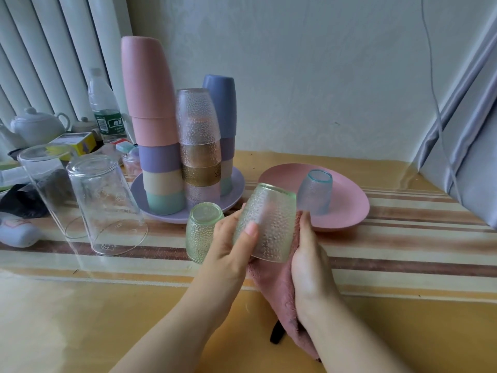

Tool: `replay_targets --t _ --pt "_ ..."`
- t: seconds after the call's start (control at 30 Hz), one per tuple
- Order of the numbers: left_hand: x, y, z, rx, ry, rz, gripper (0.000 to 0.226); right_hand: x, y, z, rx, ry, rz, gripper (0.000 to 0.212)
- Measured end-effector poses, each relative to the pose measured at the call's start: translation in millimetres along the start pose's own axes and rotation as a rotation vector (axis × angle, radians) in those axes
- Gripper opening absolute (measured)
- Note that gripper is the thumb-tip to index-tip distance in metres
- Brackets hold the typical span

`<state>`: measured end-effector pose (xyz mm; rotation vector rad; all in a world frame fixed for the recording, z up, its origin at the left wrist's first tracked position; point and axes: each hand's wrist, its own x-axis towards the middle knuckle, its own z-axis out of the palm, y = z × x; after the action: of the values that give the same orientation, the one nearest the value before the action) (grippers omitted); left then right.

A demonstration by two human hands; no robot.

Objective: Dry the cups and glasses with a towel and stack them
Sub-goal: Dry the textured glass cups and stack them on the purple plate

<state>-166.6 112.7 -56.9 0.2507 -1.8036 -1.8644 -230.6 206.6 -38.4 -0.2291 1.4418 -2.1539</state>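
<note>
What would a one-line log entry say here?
step: drying | left hand: holds textured glass | right hand: presses pink towel against it | stacked: no

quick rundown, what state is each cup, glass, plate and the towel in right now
held dimpled glass: tilted, gripped by left hand, towel against it
pink towel: held by right hand, hanging down
green dimpled glass: upside down on table
blue dimpled glass: upright on pink plate
two clear glasses: upside down on table
plastic cup stack: upside down, nested on purple plate
dimpled glass stack: upside down, nested
</note>
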Motion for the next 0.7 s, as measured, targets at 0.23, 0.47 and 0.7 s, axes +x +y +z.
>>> replay_targets --t 0.23,0.47,0.7 --pt "-2.0 -5.2 9.3 0.163 0.116 0.179 0.056 -2.3 -11.3 -1.1 -0.268 0.179 -0.270 0.031" --pt "4.5 -1.2 -1.3 0.250 0.068 0.144 0.067 -14.3 9.0 11.4 -0.380 -0.027 -0.364 0.052" --pt "-6.9 10.2 1.7 0.195 -0.159 -0.082 0.024 7.1 -10.2 -11.0 -0.356 0.066 -0.345 0.045"
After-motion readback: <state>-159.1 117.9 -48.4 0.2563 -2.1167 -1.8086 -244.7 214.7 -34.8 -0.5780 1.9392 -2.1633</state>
